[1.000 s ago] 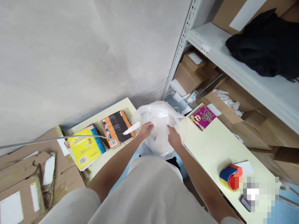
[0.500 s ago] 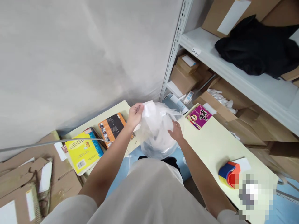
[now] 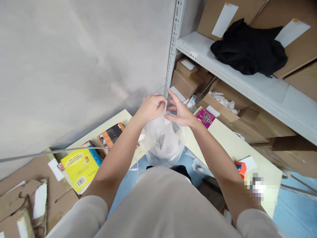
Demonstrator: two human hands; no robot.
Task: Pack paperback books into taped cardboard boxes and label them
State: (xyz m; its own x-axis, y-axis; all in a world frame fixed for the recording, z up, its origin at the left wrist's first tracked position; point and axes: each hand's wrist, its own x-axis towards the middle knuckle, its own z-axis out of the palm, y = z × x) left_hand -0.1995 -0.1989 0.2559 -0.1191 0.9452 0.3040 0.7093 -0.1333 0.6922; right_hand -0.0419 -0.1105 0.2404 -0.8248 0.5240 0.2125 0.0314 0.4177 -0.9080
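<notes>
A translucent plastic bag [image 3: 164, 145] with crumpled white pieces inside hangs in front of my body, between two table edges. My left hand [image 3: 154, 107] is closed around the gathered top of the bag. My right hand [image 3: 180, 110] is beside it with fingers and thumb spread, its fingertips close to the bag's neck; whether they touch it I cannot tell. Part of the bag's top is hidden behind my hands.
On the left table lie a yellow book [image 3: 80, 168] and an orange-and-black book [image 3: 110, 135], with a cable [image 3: 49, 152] crossing above. A purple book [image 3: 204, 117] and a red object [image 3: 240, 168] lie on the right table. Shelving [image 3: 223, 69] with cartons stands behind; flattened cardboard [image 3: 61, 201] lies left.
Both hands have moved up and come together at the bag's top. My right hand has left the bag's side and spread its fingers. The view has shifted slightly.
</notes>
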